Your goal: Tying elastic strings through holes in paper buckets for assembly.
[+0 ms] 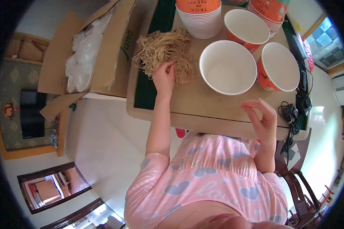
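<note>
A heap of tan strings (166,47) lies toward the left of the table. My left hand (164,79) is at its near edge, fingers curled in a pinch on the strings. My right hand (262,116) hovers over the table's near edge, fingers bent, thumb apart from them, with nothing visible in it. Just beyond it stands a large paper bucket (228,68), white inside. To its right is another bucket (279,66) with an orange outside, slightly tilted in view. A third bucket (246,26) is behind them. All three have their mouths upward.
Stacks of nested orange-and-white buckets stand at the back, one at the left (199,23) and one at the right (269,15). Left of the table, an opened cardboard box (116,49) holds white plastic-wrapped contents. Black cables (289,113) lie at the right edge, near a wooden chair (302,191).
</note>
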The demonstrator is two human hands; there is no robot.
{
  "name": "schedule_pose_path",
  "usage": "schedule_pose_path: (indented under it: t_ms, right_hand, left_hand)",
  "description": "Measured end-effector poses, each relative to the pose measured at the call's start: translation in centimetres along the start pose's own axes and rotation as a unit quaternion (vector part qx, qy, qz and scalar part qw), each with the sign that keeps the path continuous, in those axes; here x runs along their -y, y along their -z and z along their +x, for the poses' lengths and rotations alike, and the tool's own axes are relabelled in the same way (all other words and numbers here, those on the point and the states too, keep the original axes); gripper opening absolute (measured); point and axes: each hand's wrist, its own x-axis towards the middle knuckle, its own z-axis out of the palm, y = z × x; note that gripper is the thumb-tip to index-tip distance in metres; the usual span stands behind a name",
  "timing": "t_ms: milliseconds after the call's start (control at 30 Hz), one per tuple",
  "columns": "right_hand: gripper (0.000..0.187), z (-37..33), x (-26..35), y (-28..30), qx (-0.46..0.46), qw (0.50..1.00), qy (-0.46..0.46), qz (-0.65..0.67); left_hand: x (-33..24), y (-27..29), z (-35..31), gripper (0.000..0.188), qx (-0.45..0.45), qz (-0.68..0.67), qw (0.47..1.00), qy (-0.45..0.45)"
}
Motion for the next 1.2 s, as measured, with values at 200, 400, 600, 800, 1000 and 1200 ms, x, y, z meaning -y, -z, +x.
schedule_pose_path:
  t_ms: [200,400,600,800,1000,1200]
  right_hand:
    - [0.016,-0.7,1.3,0.5,0.005,1.000,0.010,-0.008]
    - [0.016,-1.8,0.0,0.5,0.012,1.000,0.015,0.003]
    - [0.026,-1.2,-1.4,-4.4,0.068,0.984,0.129,0.099]
    - [0.043,-1.7,-3.4,-7.5,0.186,0.931,-0.020,0.314]
    - [0.030,-2.7,-1.3,-6.9,0.066,0.986,0.011,0.153]
    - [0.006,-3.7,-2.0,-5.5,0.022,0.990,-0.028,0.136]
  left_hand:
    - [-0.2,-1.1,0.5,0.010,0.053,0.182,0.980,-0.056]
    - [-5.7,2.5,-4.1,0.009,0.147,0.051,0.987,-0.031]
    - [-11.3,4.1,-12.7,0.011,0.389,-0.124,0.911,-0.055]
    - [-13.4,6.5,-12.3,0.011,0.317,-0.254,0.912,-0.054]
    - [-13.3,7.0,-11.8,0.004,0.238,-0.404,0.878,0.097]
    - [-12.6,6.0,-11.7,0.003,0.216,-0.496,0.826,0.156]
